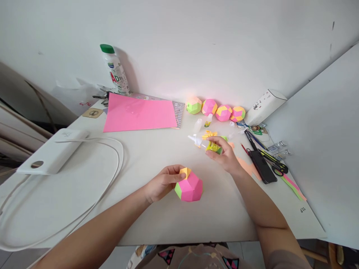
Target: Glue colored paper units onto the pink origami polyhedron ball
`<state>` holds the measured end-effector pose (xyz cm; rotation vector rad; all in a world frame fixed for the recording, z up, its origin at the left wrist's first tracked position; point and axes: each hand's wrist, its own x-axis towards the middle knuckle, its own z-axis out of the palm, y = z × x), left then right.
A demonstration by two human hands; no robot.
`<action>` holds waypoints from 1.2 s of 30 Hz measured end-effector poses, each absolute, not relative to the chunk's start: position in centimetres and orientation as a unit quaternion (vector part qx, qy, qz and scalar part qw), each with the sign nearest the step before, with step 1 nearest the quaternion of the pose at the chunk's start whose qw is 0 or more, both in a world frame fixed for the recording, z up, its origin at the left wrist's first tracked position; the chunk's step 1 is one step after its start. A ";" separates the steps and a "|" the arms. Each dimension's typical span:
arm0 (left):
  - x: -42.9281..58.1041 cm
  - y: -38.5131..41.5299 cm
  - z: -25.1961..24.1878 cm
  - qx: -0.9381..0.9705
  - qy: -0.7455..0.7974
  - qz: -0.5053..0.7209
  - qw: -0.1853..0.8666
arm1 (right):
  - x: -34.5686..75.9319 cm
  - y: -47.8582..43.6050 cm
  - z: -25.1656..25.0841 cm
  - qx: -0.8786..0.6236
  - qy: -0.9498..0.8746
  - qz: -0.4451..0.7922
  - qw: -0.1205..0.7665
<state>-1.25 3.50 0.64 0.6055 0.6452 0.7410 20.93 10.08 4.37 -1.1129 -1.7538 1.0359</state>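
Near the front middle of the table, my left hand (165, 182) pinches a small yellow paper piece (185, 172) at the top of a pink and green paper ball (192, 188). Up and to the right of the ball, my right hand (223, 154) is closed around a clear glue bottle (213, 147) with a yellow-green label. The bottle lies nearly sideways in the fingers, its white nozzle pointing left, apart from the ball. Small yellow paper pieces (209, 134) lie just behind the bottle.
Several finished paper balls (209, 107) line the wall. Pink sheets (140, 113) and a white-and-green bottle (116, 73) are at the back left. A power strip (54, 151) with a looping cable sits left. At right lie a black phone (263, 167), pens and scissors (279, 168).
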 end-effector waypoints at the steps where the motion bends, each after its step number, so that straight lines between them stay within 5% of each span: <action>1: -1.2 3.5 0.7 0.279 0.302 0.356 0.839 | 21.2 9.8 5.3 -0.433 -0.679 0.441 0.396; 10: -1.0 3.5 1.0 0.241 0.308 0.363 0.846 | 21.4 7.0 8.3 -0.386 -0.651 0.504 0.416; 23: -0.7 3.3 0.4 0.247 0.310 0.347 0.850 | 20.2 5.7 8.5 -0.365 -0.761 0.333 0.421; 36: -0.6 3.1 0.6 0.254 0.328 0.339 0.844 | 19.9 5.2 8.2 -0.362 -0.769 0.301 0.432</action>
